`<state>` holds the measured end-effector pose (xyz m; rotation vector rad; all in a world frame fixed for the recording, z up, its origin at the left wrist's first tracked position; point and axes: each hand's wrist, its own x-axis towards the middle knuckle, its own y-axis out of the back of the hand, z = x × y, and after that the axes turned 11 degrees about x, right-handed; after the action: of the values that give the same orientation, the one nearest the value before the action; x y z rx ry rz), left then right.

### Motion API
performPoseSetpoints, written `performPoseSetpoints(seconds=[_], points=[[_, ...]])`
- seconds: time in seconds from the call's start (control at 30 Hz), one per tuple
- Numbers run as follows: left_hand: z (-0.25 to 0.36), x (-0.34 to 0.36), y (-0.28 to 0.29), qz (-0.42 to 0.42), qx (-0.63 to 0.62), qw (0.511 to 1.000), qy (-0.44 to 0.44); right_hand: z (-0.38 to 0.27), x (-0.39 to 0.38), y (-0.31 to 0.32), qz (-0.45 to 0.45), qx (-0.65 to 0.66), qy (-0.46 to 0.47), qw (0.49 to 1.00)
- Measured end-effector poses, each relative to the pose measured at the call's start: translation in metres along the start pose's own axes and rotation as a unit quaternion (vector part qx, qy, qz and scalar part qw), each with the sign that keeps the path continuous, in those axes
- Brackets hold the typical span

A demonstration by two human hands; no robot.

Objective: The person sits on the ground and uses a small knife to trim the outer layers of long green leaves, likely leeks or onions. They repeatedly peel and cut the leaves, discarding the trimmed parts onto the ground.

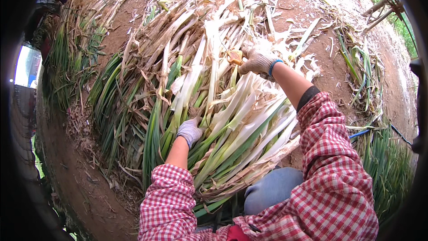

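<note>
A large pile of long green onions (pixel 243 107), with white stems, green leaves and dry husks, lies in front of me. My left hand (pixel 189 131), in a light knit glove, is closed round a green onion stalk (pixel 196 80) low on the green part. Further off and to the right, my right hand (pixel 260 59), also gloved, with a blue band at the wrist, is closed on a small yellow-orange piece (pixel 235 57). Its kind is not clear. That hand is over the white root ends, and the pile hides part of its fingers.
More green onions lie in a heap (pixel 62 58) at the far left and in a bunch (pixel 363 76) on the right. Green leaves (pixel 388 165) spread at the lower right beside a blue strap (pixel 360 133). Brown soil (pixel 89 183) and scattered husks surround the pile. My knee (pixel 273 192) touches its near edge.
</note>
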<state>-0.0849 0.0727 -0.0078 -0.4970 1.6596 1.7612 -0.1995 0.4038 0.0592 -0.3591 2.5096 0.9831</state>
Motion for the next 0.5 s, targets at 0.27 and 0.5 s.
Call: performPoseSetpoints(seconds=[0.27, 0.5], points=[[-0.050, -0.015, -0.038, -0.124, -0.135, 0.981, -0.063, -0.007, 0.009, -0.007, -0.018, 0.019, -0.030, 0.999], [-0.038, -0.027, -0.024, -0.171, -0.186, 0.966, -0.049, -0.013, -0.003, -0.014, -0.006, -0.063, 0.009, 0.998]])
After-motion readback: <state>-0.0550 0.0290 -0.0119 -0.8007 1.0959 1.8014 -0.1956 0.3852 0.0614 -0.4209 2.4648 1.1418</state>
